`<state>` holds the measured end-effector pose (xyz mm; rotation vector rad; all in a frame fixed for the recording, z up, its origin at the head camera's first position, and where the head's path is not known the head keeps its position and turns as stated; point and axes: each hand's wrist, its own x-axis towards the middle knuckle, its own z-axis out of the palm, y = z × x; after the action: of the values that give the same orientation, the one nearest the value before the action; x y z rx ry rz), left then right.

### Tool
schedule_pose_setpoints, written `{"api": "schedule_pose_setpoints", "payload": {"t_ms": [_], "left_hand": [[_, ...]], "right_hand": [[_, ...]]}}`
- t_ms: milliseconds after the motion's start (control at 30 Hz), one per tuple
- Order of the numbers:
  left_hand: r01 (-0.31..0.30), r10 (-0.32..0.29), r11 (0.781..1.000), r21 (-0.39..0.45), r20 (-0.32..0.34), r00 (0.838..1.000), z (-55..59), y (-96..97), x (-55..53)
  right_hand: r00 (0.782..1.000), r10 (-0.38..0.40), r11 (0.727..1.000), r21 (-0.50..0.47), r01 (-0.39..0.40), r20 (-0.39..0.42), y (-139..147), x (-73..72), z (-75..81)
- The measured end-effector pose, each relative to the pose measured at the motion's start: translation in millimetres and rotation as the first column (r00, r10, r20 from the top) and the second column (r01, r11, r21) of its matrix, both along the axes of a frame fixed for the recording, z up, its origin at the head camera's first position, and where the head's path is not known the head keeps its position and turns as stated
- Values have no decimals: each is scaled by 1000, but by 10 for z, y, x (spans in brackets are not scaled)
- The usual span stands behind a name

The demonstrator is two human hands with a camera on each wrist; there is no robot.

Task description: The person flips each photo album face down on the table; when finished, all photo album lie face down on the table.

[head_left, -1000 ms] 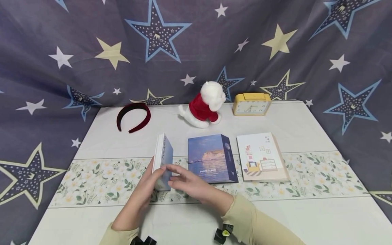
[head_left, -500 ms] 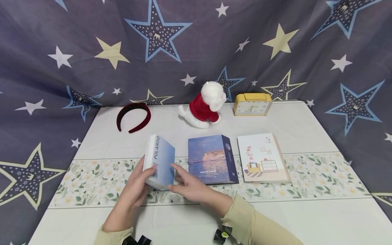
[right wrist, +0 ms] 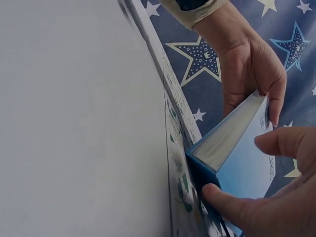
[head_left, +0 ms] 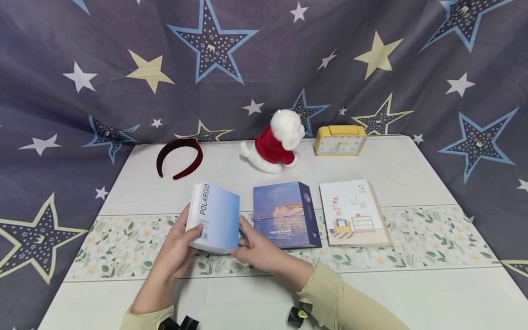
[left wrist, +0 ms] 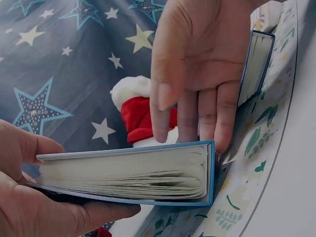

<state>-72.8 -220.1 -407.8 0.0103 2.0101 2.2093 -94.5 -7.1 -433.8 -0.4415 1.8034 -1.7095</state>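
Note:
My left hand [head_left: 175,245] grips a thick blue-and-white photo album [head_left: 220,215] marked POLAROID by its page-edge side, thumb on the cover and fingers beneath. The album is tilted, cover facing up and right. In the left wrist view its pages [left wrist: 123,175] show between the covers. My right hand [head_left: 261,247] is at the album's spine side with relaxed fingers, some hidden in the head view. In the right wrist view, one fingertip [right wrist: 212,191] is at the spine's edge. A purple-blue photo album [head_left: 278,213] with a sea cliff picture lies just right of it.
A white book [head_left: 350,213] with a room drawing lies farther right. Along the back are a dark red headband [head_left: 194,167], a white plush toy [head_left: 274,146] in red, and a yellow clock [head_left: 340,142]. A floral strip [head_left: 429,233] crosses the white table [head_left: 420,293].
The blue album has turned from nearly upright on edge to leaning left, its cover now facing up. My left hand has moved left with it; the right hand has stayed at the spine side.

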Motion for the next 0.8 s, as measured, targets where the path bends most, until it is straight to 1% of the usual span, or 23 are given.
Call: {"api": "schedule_pose_setpoints", "payload": {"t_ms": [133, 233, 267, 333, 367, 400, 467, 533, 600, 700, 733, 800], "left_hand": [[17, -17, 999, 30, -22, 1000, -33, -28, -11], [6, -6, 1000, 28, -10, 1000, -55, -41, -22], [-8, 8, 1000, 4, -4, 1000, -61, -46, -26], [-48, 49, 994, -96, 3, 999, -68, -57, -29], [-69, 70, 985, -160, 5, 998, -69, -63, -29], [-89, 93, 970, -226, 7, 996, -71, -70, -31], [-118, 129, 930, -348, 11, 992, -76, -82, -31], [-125, 148, 893, -432, 21, 989, -85, -90, -29], [-125, 157, 868, -481, 28, 987, -101, -92, -33], [-117, 159, 830, -545, 30, 987, -128, -83, -34], [-117, 159, 820, -560, 27, 987, -136, -79, -34], [-118, 158, 810, -574, 19, 987, -154, -74, -37]], "right_hand": [[1000, 0, 1000, 4, 0, 11, 7, -16, -12], [1000, -1, 1000, -2, 1, 15, 6, -27, -16], [1000, -3, 1000, -5, 3, 19, 7, -29, -18], [1000, -9, 1000, 2, 9, 20, 7, -33, -19], [1000, -12, 1000, 7, 12, 23, 8, -36, -18], [1000, -14, 1000, 10, 14, 23, 10, -38, -16], [1000, -13, 1000, 11, 13, 26, 17, -41, -13], [1000, -11, 1000, 7, 11, 27, 23, -43, -6], [1000, -5, 1000, 3, 5, 19, 28, -48, -8], [1000, -8, 999, 38, 9, -22, 27, -55, -15], [999, -7, 998, 56, 9, -39, 26, -58, -16], [997, -10, 996, 91, 17, -77, 22, -63, -19]]}}
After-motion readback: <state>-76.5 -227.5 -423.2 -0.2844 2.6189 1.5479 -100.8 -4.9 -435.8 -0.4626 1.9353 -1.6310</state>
